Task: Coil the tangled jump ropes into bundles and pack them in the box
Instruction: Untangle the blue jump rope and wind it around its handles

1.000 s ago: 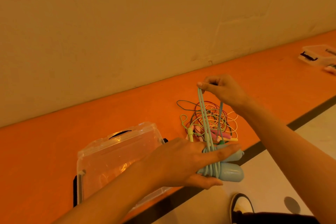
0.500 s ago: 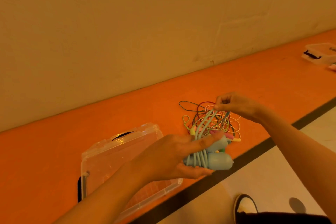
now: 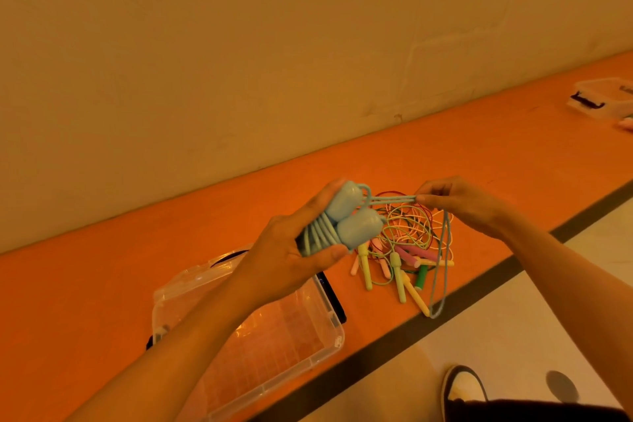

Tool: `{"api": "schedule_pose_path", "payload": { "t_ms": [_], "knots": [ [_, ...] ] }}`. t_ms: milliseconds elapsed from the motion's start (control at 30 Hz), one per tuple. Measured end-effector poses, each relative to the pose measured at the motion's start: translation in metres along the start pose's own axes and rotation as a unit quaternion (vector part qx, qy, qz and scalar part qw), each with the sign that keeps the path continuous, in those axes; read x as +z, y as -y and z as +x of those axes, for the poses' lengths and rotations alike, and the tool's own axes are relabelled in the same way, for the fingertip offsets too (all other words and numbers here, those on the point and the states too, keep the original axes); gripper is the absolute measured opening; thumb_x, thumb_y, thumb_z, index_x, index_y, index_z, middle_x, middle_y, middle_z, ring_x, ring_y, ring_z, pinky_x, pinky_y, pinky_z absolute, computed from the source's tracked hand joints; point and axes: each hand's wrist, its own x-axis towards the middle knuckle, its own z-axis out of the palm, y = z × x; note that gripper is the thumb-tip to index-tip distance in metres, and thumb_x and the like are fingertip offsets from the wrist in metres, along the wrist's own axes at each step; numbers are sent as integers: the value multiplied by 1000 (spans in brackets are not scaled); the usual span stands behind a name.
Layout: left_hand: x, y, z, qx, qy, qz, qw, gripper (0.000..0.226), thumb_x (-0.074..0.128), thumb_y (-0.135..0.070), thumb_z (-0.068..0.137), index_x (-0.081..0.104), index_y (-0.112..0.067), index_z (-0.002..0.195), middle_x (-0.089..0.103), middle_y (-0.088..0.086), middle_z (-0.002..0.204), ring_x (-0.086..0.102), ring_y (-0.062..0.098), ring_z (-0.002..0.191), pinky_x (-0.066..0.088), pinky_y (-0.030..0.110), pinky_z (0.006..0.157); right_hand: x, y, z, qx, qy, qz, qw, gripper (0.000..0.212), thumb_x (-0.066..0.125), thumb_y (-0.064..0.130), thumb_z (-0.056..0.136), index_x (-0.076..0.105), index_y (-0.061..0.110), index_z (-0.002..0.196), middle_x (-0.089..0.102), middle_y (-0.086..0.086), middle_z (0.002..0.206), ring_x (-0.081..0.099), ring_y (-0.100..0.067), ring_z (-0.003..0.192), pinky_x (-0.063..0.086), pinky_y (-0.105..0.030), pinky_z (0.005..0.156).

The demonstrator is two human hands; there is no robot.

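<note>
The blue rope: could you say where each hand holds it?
The left hand grips its handles and wound coils; the right hand pinches its loose cord.

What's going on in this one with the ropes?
A person is bundling a light-blue jump rope. The left hand grips its two handles, with several turns of cord wrapped around them. The right hand pinches the cord pulled taut from the handles, and a loose loop hangs below it. The other jump ropes lie tangled on the orange ledge, beside the clear plastic box.
</note>
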Motion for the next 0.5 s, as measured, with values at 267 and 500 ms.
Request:
{"api": "schedule_pose_path", "payload": {
  "t_ms": [267, 500],
  "knots": [
    [-14, 15, 11, -87, -151, -97, 980, 71, 72, -42, 88, 31, -49, 145, 60, -13, 81, 46, -1, 48, 37, 13, 44, 33, 11, -3, -23, 129, -84, 988, 10, 70, 21, 89, 76, 25, 83, 70, 11, 74, 60, -3, 69, 46, -19, 63],
    [-41, 42, 14, -131, -190, 6, 973, 67, 65, -29, 91, 30, -48, 145, 63, -13, 86, 52, -2, 54, 42, 13, 52, 70, 35, -18, -87, 209, -104, 968, 10, 67, 37, 89, 77, 36, 86, 72, 2, 84, 63, -10, 75, 47, -22, 65]
  ]
}}
